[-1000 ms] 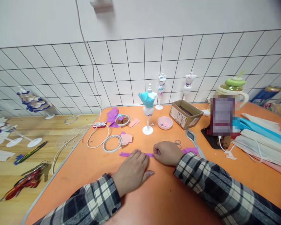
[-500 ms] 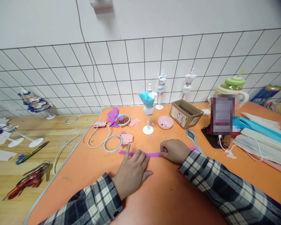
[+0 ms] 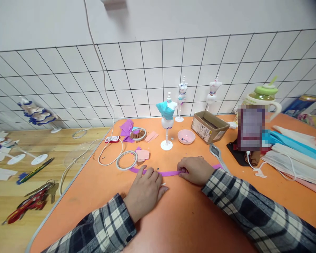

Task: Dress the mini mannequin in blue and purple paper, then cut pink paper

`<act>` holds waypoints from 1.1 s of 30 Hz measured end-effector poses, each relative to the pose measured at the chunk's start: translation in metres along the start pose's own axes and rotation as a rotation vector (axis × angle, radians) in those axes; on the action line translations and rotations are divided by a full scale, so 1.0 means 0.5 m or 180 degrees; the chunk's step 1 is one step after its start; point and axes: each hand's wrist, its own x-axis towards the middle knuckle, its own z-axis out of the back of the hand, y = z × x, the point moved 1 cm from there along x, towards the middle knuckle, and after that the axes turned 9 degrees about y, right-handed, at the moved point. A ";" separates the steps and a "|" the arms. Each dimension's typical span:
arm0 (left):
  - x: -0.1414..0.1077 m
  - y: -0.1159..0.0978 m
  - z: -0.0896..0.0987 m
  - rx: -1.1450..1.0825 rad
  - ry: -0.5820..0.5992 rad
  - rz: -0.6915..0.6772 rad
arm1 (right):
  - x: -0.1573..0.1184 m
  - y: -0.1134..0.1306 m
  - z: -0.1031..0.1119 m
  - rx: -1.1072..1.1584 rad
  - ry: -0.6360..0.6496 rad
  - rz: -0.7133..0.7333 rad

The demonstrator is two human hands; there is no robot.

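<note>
A narrow purple strip [image 3: 170, 173] lies across the orange table [image 3: 179, 225]. My left hand [image 3: 144, 191] rests on its left part, palm down, fingers slightly bent and spread. Farther right, my right hand [image 3: 196, 170] is closed, thumb and fingers pinching the strip; the strip shows again beyond the wrist. Behind the strip stands a small white dress form [image 3: 168, 123] with turquoise paper on its upper part. Two tape rolls [image 3: 117, 162] [image 3: 145, 135] lie near pink and purple paper scraps [image 3: 143, 155] at the left.
Behind are a pink bowl [image 3: 186, 137], an open cardboard box [image 3: 210, 127] and two more dress forms [image 3: 182, 95]. At right are a phone [image 3: 251, 128], a lidded jug [image 3: 265, 93] and paper strips [image 3: 296, 165]. Keys [image 3: 35, 198] and a pen [image 3: 38, 171] lie left, beside a white cable [image 3: 102, 70].
My left hand has moved slightly left and its fingers have drawn in. The strip's left end has shifted left to the tape roll. My right hand has barely moved.
</note>
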 end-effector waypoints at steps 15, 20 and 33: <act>-0.011 -0.005 -0.014 0.0358 -0.0172 0.0006 | -0.001 -0.008 -0.009 -0.0112 -0.0061 -0.0028; -0.007 -0.006 -0.026 0.0237 -0.0200 -0.0199 | -0.011 -0.003 -0.008 -0.0038 -0.0066 0.0050; 0.003 -0.008 -0.025 0.0261 0.0279 -0.0405 | -0.007 -0.027 0.003 0.0144 0.0142 -0.0028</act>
